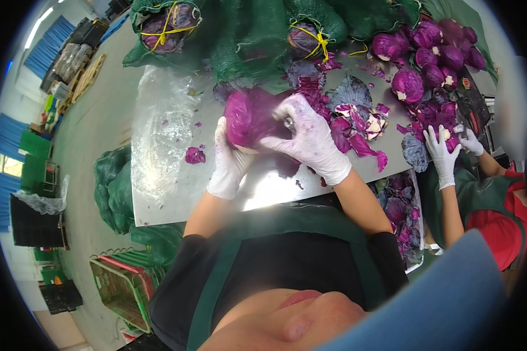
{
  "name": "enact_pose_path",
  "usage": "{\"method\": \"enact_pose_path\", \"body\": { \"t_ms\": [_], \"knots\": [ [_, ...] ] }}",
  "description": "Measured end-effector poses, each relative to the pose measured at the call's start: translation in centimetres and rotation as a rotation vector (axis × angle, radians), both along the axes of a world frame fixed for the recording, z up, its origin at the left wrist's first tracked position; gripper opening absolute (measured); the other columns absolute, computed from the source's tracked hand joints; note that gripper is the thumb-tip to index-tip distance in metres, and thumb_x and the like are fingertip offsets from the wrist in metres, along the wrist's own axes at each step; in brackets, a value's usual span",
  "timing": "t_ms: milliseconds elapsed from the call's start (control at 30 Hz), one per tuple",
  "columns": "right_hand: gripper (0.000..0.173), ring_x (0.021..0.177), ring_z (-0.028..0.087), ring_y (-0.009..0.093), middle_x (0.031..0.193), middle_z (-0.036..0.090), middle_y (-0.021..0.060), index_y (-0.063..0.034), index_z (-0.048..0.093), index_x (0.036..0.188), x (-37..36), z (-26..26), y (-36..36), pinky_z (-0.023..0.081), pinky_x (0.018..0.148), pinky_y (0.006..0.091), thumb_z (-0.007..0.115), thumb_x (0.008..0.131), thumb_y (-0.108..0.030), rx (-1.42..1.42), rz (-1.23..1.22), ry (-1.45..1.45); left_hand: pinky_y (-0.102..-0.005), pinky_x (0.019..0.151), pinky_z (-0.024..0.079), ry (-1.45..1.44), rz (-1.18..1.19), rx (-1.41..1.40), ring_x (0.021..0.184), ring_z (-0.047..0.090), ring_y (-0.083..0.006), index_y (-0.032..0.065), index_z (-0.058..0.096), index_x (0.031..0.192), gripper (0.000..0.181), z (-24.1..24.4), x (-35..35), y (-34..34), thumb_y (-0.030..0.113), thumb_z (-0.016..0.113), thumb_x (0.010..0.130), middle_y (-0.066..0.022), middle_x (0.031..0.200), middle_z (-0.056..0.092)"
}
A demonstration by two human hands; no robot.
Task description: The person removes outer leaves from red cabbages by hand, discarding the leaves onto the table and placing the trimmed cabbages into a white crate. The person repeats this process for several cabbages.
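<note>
My left hand (229, 164), in a white glove, supports a red cabbage (241, 118) from its left side and underneath, above the metal table. On the cabbage's right, my gloved right hand (309, 136) has its fingers curled, and its thumb reaches towards the head's lower side. A small shiny metal tool (288, 122) shows between those fingers; its kind is unclear. The cabbage's right side is blurred and partly behind the right hand. Loose red cabbage leaves (351, 127) and a piece of pale-cored trimmings (374, 125) lie to the right of that hand.
Green mesh sacks (250, 39) of cabbages line the table's far side. Clear plastic film (162, 131) covers the left end. Peeled cabbages (434, 52) are heaped at far right, where a co-worker's gloved hands (441, 151) handle one. A leaf-filled bin (415, 219) stands below the table edge.
</note>
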State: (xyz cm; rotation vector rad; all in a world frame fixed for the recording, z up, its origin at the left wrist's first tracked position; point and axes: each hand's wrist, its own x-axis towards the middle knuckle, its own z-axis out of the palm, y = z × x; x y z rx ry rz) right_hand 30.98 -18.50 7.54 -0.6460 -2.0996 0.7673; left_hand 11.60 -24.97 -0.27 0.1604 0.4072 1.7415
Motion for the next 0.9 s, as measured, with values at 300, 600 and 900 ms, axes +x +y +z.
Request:
{"method": "enact_pose_path", "body": {
  "t_ms": [300, 600, 900],
  "knots": [
    [0.074, 0.108, 0.062, 0.018, 0.134, 0.061, 0.0078, -0.0085, 0.055, 0.139, 7.1, -3.4, 2.5, 0.051, 0.090, 0.0302, 0.088, 0.074, -0.023, -0.416, -0.098, 0.075, -0.0598, 0.113, 0.038, -0.352, -0.513, -0.017, 0.138, 0.041, -0.0398, 0.0064, 0.037, 0.147, 0.066, 4.5, 1.8, 1.2, 0.047, 0.050, 0.097, -0.0216, 0.149, 0.042],
    [0.106, 0.143, 0.039, 0.024, 0.156, 0.039, 0.0136, -0.0037, 0.031, 0.155, 6.0, -1.8, 2.3, 0.031, 0.118, 0.0386, 0.091, 0.070, -0.021, -0.504, 0.076, 0.510, -0.0452, 0.112, 0.043, 0.853, -0.249, 0.120, 0.136, 0.047, -0.0296, 0.0059, 0.030, 0.151, 0.101, 7.6, 4.9, 4.8, 0.028, 0.090, 0.073, -0.0166, 0.148, 0.045],
    [0.064, 0.117, 0.063, 0.017, 0.137, 0.062, 0.0088, -0.0056, 0.058, 0.139, 9.5, -1.4, 1.2, 0.048, 0.101, 0.0347, 0.082, 0.080, -0.017, -0.328, -0.237, 0.227, -0.0469, 0.116, 0.038, 0.229, -0.435, 0.079, 0.135, 0.048, -0.0291, 0.0078, 0.032, 0.152, 0.084, 1.6, 5.8, 7.1, 0.036, 0.077, 0.087, -0.0125, 0.148, 0.047]
  ]
}}
